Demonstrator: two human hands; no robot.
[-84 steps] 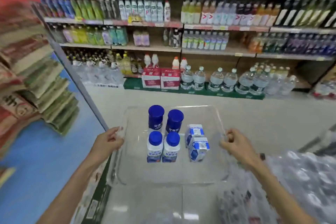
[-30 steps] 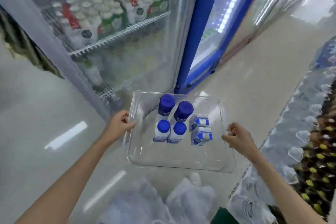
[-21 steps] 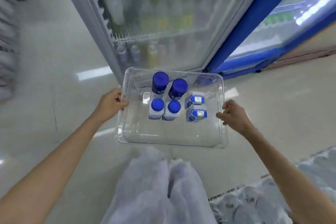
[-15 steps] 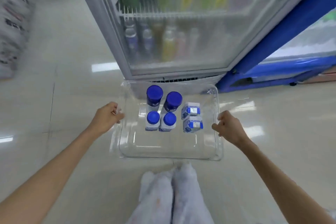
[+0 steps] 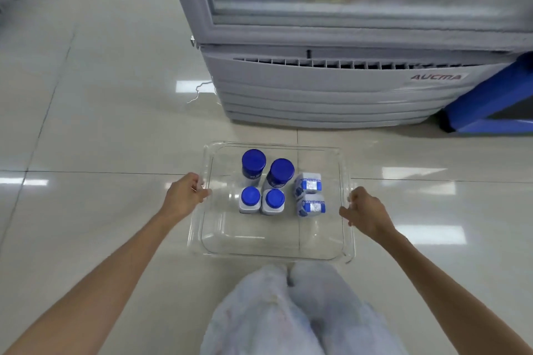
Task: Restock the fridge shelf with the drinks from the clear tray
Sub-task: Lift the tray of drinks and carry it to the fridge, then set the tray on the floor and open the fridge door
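A clear tray [image 5: 271,248] sits low over the tiled floor, in front of the fridge [image 5: 331,89]. My left hand [image 5: 184,196] grips its left rim and my right hand [image 5: 366,216] grips its right rim. Inside stand two tall bottles with big blue caps [image 5: 253,164], two shorter white bottles with small blue caps [image 5: 250,199], and two blue-and-white cartons [image 5: 309,185] at the right. The fridge's glass door is closed; blurred bottles show behind it.
The grey vent base of the fridge stands just beyond the tray. A blue cabinet [image 5: 490,106] juts in at the right. My knees in pale trousers [image 5: 291,311] are right behind the tray. Glossy floor tiles [image 5: 101,124] spread to the left.
The view swung from the store shelves to the fridge and then tilted down. The tray, still held by both hands, has come down close to the floor before the fridge base.
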